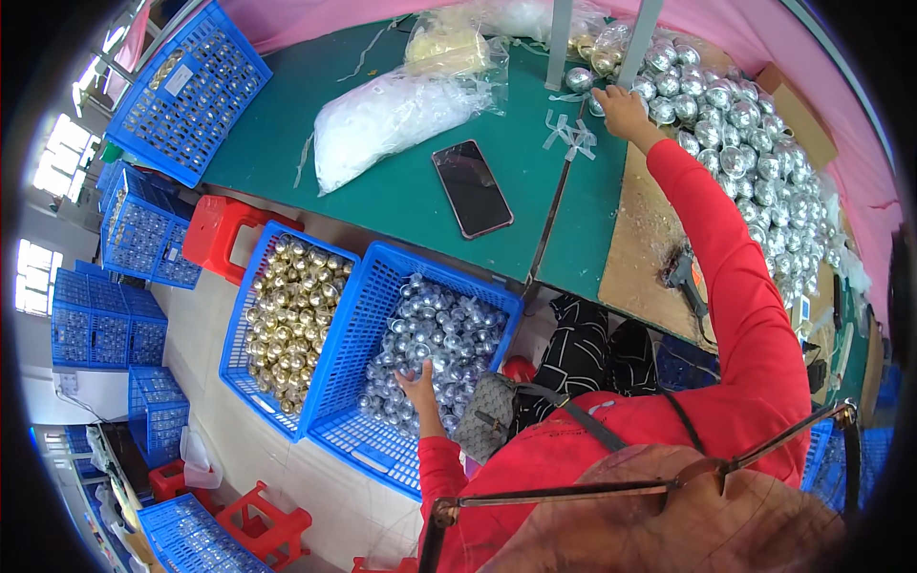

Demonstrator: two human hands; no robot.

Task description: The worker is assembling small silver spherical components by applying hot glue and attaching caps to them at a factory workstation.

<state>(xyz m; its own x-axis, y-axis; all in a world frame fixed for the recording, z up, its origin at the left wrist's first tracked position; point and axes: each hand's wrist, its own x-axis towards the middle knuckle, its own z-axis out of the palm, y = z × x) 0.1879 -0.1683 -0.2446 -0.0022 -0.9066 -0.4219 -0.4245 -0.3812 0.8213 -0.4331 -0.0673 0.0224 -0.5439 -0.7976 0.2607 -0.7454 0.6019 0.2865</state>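
My left hand (pixel 417 387) is over a blue plastic crate (pixel 382 454) of shiny silver balls (pixel 449 329). Its thumb and fingers are apart, and no ball shows between them. At the far side of the green table, my right hand (pixel 623 110) curls its fingers over a silver ball (pixel 597 108), beside a large heap of silver balls (pixel 740 124). Part of that ball is hidden under the fingers. Another silver ball (pixel 578 79) lies just left of them, and a few clear ribbon strips (pixel 571 137) lie on the table nearby.
A phone (pixel 473 189) and a bag of white material (pixel 382 129) lie on the table (pixel 382 220). Gold balls (pixel 294 325) fill a second crate. A black glue gun (pixel 685 280) rests on brown board (pixel 635 253). Grey metal posts (pixel 559 43) rise near my right hand. Red stools (pixel 263 520) stand at left.
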